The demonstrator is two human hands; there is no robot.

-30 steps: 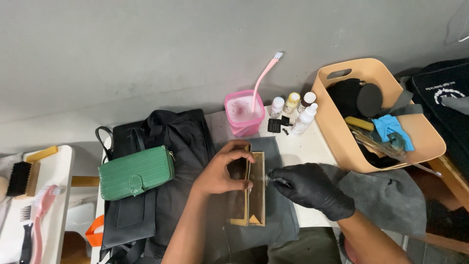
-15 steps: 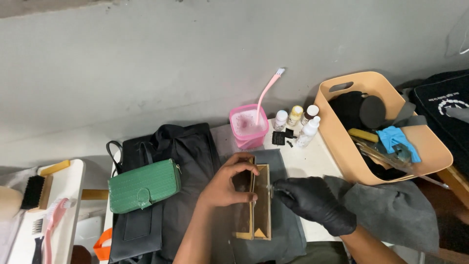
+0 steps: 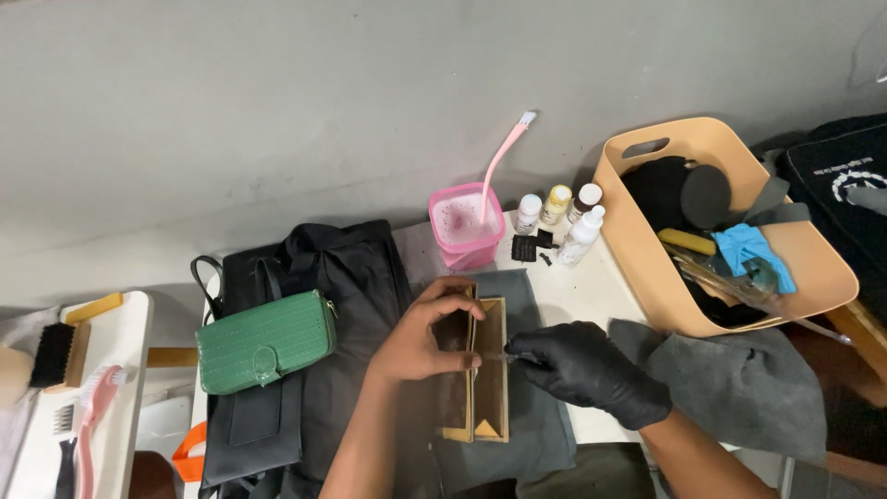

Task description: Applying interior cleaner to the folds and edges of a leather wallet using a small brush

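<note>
Beside the pink tub, on the counter, the bare left hand is bracing an opened tan wallet on a grey cloth, its grip pressed around the wallet's upper edge. The gloved right hand is pinching a thin tool, its tip touching the fold. Working well probably means holding the wallet flat and steady, and making short, light strokes along the fold.

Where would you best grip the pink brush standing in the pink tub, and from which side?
Grip the pink brush mid-handle, coming from above and the right: the handle leans up and right, clear of the pink tub, with the small bottles crowding only its lower right side.
</note>
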